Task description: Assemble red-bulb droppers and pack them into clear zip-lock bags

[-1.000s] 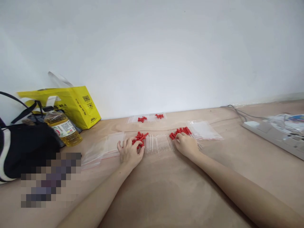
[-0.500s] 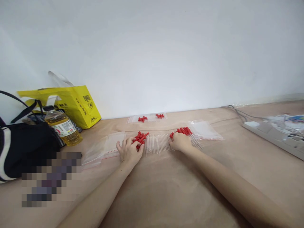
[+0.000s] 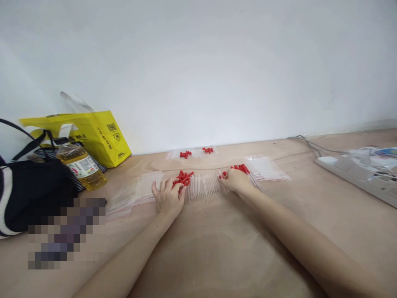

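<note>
"Left hand (image 3: 169, 196): how spread is it?"
"Fairly wide, fingers curved over the red bulbs (image 3: 185, 175) and touching them. Whether it grips one, I cannot tell."
"And the right hand (image 3: 237, 182)?"
"Narrow, fingertips drawn together by a bulb at the right end of the tubes (image 3: 203, 186). Its exact hold is partly hidden."
"What are they working on?"
"One broad tan surface (image 3: 201, 248), smooth with faint smears."
"Next down in size?"
"Bags (image 3: 266, 169) of clear, flat plastic with red lines, right of the right hand; more lie beside the left."
"The tubes?"
"Slim, straight, see-through, laid side by side on the surface between the hands. Past the right hand, several have red far ends."
"And the bulbs?"
"Smallest: bright red, rounded, heaped at the row's left end."
</note>
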